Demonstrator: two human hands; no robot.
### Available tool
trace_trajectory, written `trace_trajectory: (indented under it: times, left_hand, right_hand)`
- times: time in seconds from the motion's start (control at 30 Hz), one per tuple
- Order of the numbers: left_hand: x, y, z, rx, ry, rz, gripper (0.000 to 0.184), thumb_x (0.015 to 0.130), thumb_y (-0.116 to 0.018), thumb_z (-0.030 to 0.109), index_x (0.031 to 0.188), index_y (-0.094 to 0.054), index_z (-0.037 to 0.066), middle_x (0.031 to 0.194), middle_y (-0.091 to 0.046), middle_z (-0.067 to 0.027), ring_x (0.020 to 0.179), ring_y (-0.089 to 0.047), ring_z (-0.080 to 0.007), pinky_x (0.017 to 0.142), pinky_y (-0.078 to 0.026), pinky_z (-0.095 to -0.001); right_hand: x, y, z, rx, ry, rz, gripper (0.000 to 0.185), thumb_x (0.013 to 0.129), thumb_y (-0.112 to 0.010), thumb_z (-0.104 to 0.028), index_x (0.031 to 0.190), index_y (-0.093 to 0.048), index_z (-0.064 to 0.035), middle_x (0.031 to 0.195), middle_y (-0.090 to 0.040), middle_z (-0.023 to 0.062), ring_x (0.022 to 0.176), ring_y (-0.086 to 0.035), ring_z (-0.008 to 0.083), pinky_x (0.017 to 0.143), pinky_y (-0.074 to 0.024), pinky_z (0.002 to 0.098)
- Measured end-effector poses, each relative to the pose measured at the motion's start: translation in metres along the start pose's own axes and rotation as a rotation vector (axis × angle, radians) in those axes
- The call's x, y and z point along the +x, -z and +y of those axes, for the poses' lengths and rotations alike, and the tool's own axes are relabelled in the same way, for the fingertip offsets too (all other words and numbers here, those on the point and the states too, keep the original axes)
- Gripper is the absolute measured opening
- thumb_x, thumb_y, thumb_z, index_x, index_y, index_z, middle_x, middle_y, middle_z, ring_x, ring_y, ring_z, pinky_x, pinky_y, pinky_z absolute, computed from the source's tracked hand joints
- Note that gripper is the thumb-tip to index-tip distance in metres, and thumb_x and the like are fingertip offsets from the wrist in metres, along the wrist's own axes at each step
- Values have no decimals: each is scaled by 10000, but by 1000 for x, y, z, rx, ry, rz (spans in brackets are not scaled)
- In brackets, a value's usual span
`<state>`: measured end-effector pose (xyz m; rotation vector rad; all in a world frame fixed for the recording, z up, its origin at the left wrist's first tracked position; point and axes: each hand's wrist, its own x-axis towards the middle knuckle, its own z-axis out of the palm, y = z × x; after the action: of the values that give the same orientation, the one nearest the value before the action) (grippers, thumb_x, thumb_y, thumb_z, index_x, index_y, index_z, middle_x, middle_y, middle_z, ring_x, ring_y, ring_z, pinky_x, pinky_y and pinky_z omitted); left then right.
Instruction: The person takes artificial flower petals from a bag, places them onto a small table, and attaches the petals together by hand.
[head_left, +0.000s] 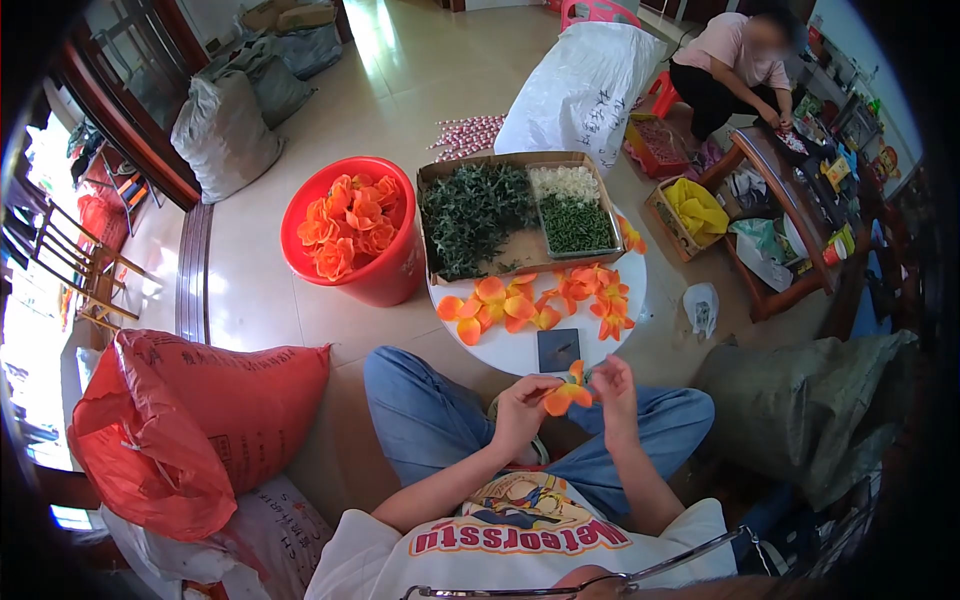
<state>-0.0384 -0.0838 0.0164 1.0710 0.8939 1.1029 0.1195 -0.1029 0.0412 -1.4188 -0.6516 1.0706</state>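
Between my two hands, over my lap, is an orange and yellow artificial flower. My left hand pinches its left edge. My right hand is at the flower's right side, fingers curled near its centre; whether they hold a part is too small to tell. Just beyond, a dark square plate lies on the white round table. Loose orange petals lie behind it. A cardboard box holds green leaves and a clear tray with green and white small pieces.
A red bucket of orange flowers stands left of the table. Red sacks lie at left, a dark sack at right. A white sack stands behind. A person sits at back right beside a wooden bench.
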Motion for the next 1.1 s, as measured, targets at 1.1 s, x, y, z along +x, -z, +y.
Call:
trace_trajectory:
  times: [1.1]
  left_hand:
    - [60,-10,9,-336,216,116,246,849,-639,-7,1014,-461,33,904,-657,-100,795,-637,-123,687,-518,-238]
  right_hand:
    - [50,-18,-11,233,-162,-177,115,848,-665,-82,934,-621,-20,850,-628,9,761,-589,62,697,-467,197]
